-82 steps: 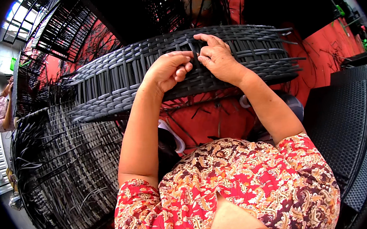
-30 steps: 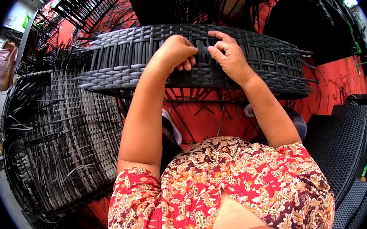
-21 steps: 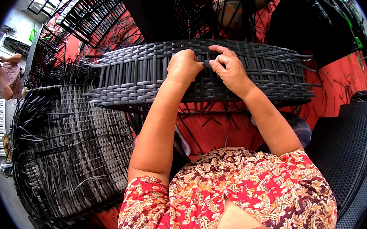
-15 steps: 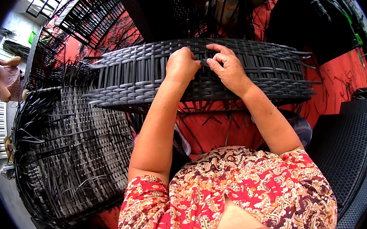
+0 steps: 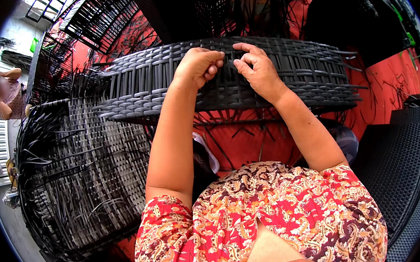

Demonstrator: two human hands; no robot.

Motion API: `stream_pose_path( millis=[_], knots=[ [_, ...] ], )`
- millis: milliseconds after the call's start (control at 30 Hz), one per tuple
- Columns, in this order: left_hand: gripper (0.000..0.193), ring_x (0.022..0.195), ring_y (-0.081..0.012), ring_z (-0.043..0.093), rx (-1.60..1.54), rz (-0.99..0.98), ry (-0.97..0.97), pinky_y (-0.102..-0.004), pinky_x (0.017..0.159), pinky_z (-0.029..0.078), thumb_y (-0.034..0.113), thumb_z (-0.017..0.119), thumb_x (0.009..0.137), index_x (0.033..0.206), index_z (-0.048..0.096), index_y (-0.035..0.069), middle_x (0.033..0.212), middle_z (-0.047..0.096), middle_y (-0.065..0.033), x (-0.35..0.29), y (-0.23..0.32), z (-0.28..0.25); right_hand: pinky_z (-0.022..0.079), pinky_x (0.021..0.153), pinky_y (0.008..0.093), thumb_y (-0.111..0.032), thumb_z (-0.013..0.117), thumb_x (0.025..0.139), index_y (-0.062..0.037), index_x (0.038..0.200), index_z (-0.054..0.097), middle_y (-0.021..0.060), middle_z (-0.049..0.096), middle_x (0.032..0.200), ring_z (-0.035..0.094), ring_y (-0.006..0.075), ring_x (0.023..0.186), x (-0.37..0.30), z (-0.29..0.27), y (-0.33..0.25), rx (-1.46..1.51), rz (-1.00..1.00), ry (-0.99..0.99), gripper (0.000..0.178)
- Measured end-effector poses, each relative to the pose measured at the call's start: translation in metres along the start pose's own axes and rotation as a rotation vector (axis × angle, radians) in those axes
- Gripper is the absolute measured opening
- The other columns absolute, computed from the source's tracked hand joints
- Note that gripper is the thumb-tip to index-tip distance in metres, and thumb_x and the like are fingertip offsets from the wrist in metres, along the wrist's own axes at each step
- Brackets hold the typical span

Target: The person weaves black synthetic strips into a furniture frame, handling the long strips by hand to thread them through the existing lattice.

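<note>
A long curved panel of dark grey woven wicker strands lies across in front of me, with tight bands along both edges and upright strands between them. Over its middle is my left hand, thumb and forefinger pinched together; what they hold, if anything, is lost against the dark weave. Just to its right, my right hand hovers by the same stretch of weave. Its forefinger and thumb are spread apart, and nothing shows between them. Loose strand ends stick out at both ends of the panel.
A larger grey woven piece with frayed strands stands at left. Dark woven panels are stacked at right. Cut strands litter the red floor. Another person is at the far left; someone else is partly visible at the top.
My left hand has shifted slightly up and left, away from the right hand, and turned. My right hand has barely moved; the gap between its thumb and forefinger looks wider.
</note>
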State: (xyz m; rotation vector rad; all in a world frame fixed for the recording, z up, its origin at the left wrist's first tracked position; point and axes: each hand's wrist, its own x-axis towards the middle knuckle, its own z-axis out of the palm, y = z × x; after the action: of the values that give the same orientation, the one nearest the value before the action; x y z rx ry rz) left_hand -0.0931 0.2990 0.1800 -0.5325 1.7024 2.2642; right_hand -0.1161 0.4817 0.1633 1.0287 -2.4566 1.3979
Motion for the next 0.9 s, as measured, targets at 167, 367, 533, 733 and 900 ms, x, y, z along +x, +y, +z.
stream_pose_path(
  millis=[167,367,533,733,900],
  knots=[
    [0.013,0.032,-0.0015,0.034,-0.447,-0.178,-0.226,-0.0152,0.029,0.025,0.01,0.049,0.088,0.092,0.054,-0.001,0.058,0.053,0.0,-0.004,-0.01,-0.011,0.037,0.092,0.0345,-0.015,0.06,0.083,-0.0022,0.07,0.057,0.0123,0.054,0.12,0.049,0.0261,0.107,0.0,0.001,0.002,0.003,0.027,0.005,0.019],
    [0.015,0.029,-0.0013,0.031,-0.299,-0.224,-0.278,-0.015,0.026,0.024,0.011,0.044,0.09,0.09,0.054,0.0,0.05,0.046,0.003,-0.011,-0.013,-0.013,0.037,0.091,0.0374,-0.013,0.06,0.08,-0.0013,0.066,0.058,0.0112,0.056,0.116,0.049,0.0303,0.106,-0.004,0.005,0.002,-0.046,0.013,0.072,0.018],
    [0.014,0.029,-0.0006,0.032,-0.386,-0.225,-0.301,-0.0144,0.026,0.024,0.011,0.046,0.09,0.088,0.055,0.0,0.051,0.047,0.0031,-0.01,-0.019,-0.015,0.035,0.093,0.0389,-0.016,0.059,0.08,-0.0025,0.068,0.058,0.0079,0.052,0.123,0.044,0.0286,0.113,-0.006,0.008,0.006,-0.213,-0.025,0.013,0.018],
    [0.014,0.032,-0.0007,0.035,-0.349,-0.147,-0.244,-0.0143,0.028,0.025,0.009,0.049,0.088,0.095,0.056,-0.002,0.056,0.051,0.001,-0.012,-0.022,-0.01,0.03,0.097,0.0411,-0.021,0.058,0.082,-0.0062,0.072,0.059,0.0049,0.047,0.129,0.038,0.0276,0.121,-0.001,0.003,0.003,-0.239,-0.047,-0.147,0.018],
    [0.03,0.036,-0.0036,0.038,0.171,-0.023,-0.099,-0.018,0.031,0.026,0.007,0.051,0.083,0.112,0.054,-0.002,0.058,0.053,-0.0003,-0.02,-0.015,0.001,0.027,0.098,0.042,-0.023,0.058,0.083,-0.0084,0.074,0.061,0.0049,0.045,0.13,0.036,0.0272,0.122,0.005,0.007,0.006,-0.251,-0.027,-0.18,0.017]
  ],
)
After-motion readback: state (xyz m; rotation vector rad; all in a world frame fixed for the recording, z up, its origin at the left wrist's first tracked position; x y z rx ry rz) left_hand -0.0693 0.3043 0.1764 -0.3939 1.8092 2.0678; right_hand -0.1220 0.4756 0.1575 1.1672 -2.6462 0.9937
